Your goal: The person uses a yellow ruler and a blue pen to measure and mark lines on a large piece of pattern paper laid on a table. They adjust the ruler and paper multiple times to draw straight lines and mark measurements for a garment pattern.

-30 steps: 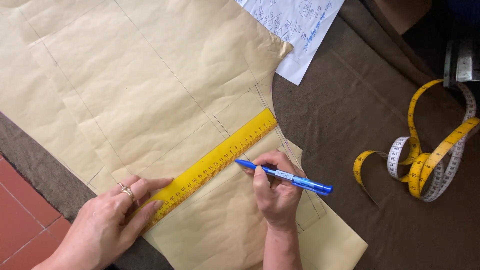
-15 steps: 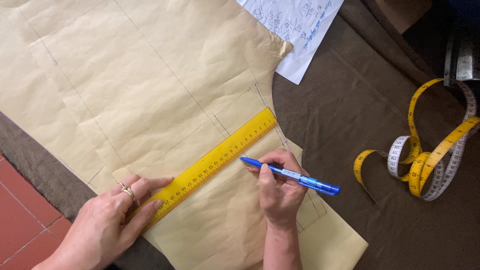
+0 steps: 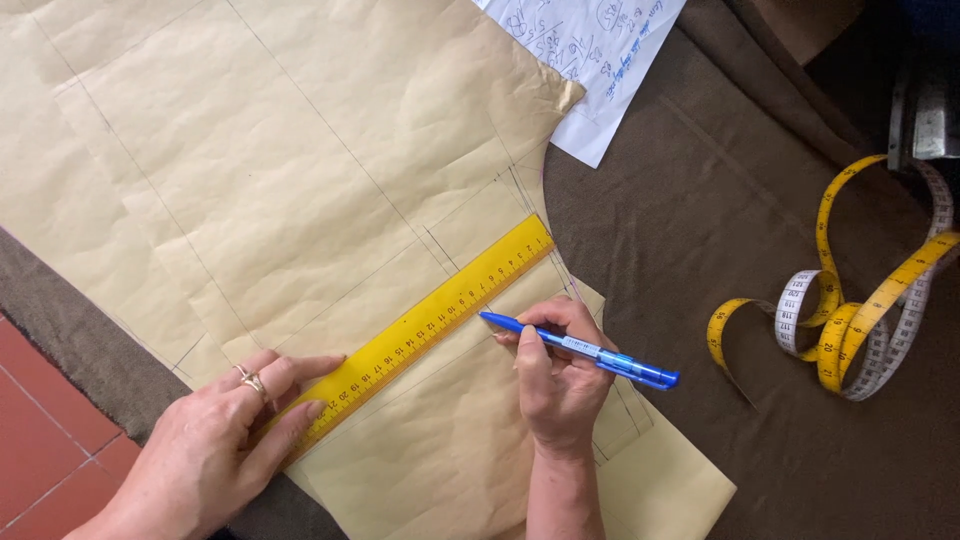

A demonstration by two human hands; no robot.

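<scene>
- At the far left, a red tiled floor (image 3: 40, 440) shows past the edge of the bench.
- A dark brown cloth (image 3: 720, 220) covers the bench, and a thin strip of it shows along the left edge.
- A big sheet of tan paper (image 3: 300, 150) lies on the cloth. It fills the left and middle and has thin pencil lines on it.
- The left hand (image 3: 215, 445) lies flat with its fingers spread out, and it wears a ring. The fingers press down on the low end of the ruler. It is not gripping anything.
- The yellow ruler (image 3: 420, 330) lies on the paper in a slant, from the left hand up to the right. Its top end is near the paper's cut edge.
- The right hand (image 3: 560, 385) is curled around a blue pen (image 3: 580, 350) and holds it tight. It rests on the paper just below the ruler.
- The tip of the pen points left and sits right beside the ruler's lower edge, about in the middle of the ruler.
- A white paper with notes (image 3: 600, 50) lies at the top, and the tan paper covers part of it.
- To the right of the tan paper there is a wide bare patch of brown cloth.
- A yellow and white tape measure (image 3: 850, 330) lies in loose loops at the far right, well apart from the hands.
</scene>
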